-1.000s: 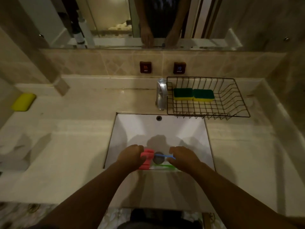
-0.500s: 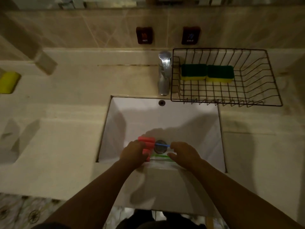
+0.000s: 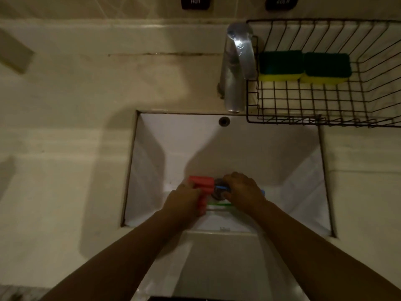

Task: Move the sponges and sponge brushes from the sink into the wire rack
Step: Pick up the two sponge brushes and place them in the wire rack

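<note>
Two hands were down in the white sink (image 3: 249,146), near its front wall, working at the drain.

Left hand (image 3: 184,198): fingers curled against the red foam heads of the sponge brushes, apparently gripping the nearer one; the exact closure was hidden by the back of the hand.

Right hand (image 3: 243,190): fingers closed around the blue handle, which showed on both sides of the fist, over the drain (image 3: 218,192).

Sponge brush, blue handle (image 3: 221,187): red foam head (image 3: 201,182) lying on the basin floor just left of the drain, handle running to the right through the right hand.

Sponge brush, green handle (image 3: 219,204): lay nearer the front wall, roughly parallel to the first, its red head (image 3: 202,204) partly covered by the left hand. Whether the right hand also touched this handle could not be told.

Wire rack (image 3: 325,122): black, standing on the counter (image 3: 65,170) behind the sink's right rear corner, just beside the faucet (image 3: 236,66).

Sponges, two: green tops over yellow bases, side by side and touching at the back of the rack, one to the left (image 3: 281,65) and one to the right (image 3: 327,67).

Wall plates, two: dark, at the top edge, one (image 3: 195,2) reading HOT and one (image 3: 281,2) partly legible.
</note>
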Action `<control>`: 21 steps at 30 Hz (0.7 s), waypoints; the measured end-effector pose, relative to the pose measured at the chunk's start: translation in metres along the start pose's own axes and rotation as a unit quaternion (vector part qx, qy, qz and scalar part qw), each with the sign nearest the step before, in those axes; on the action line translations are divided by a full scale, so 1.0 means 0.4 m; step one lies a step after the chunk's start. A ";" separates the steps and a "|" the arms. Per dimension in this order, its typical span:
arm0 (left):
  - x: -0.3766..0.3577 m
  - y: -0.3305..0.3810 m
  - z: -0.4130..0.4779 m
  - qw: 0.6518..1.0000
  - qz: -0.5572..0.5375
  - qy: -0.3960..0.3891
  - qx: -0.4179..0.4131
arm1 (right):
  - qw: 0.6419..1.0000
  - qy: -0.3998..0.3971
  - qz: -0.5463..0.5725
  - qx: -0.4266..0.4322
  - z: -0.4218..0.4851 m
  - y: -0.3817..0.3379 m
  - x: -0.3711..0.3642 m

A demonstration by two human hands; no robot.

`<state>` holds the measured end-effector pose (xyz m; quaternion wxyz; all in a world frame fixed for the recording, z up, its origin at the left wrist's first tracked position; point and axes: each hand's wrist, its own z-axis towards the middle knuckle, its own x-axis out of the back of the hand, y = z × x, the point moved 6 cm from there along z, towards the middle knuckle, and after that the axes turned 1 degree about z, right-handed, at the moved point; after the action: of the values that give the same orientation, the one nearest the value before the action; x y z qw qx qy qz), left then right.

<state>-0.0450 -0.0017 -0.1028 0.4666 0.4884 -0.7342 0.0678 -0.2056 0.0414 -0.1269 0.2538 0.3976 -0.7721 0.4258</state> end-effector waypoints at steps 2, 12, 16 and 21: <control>-0.019 -0.010 -0.001 1.000 -0.007 -0.008 -0.010 | 1.000 -0.010 0.026 0.002 0.012 -0.003 -0.011; -0.014 -0.043 0.009 0.997 -0.043 -0.034 -0.052 | 0.991 0.015 0.118 -0.067 0.008 0.034 -0.006; 0.002 -0.047 0.009 0.995 -0.064 -0.050 -0.059 | 0.991 0.044 0.101 -0.080 0.002 0.055 0.008; 0.032 -0.023 -0.007 0.989 -0.113 -0.063 -0.074 | 0.994 0.052 0.067 -0.074 -0.029 0.048 0.046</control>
<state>-0.0374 -0.0131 -0.0949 0.4590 0.5356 -0.7052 -0.0711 -0.2311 0.0500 -0.1164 0.2932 0.3028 -0.8120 0.4038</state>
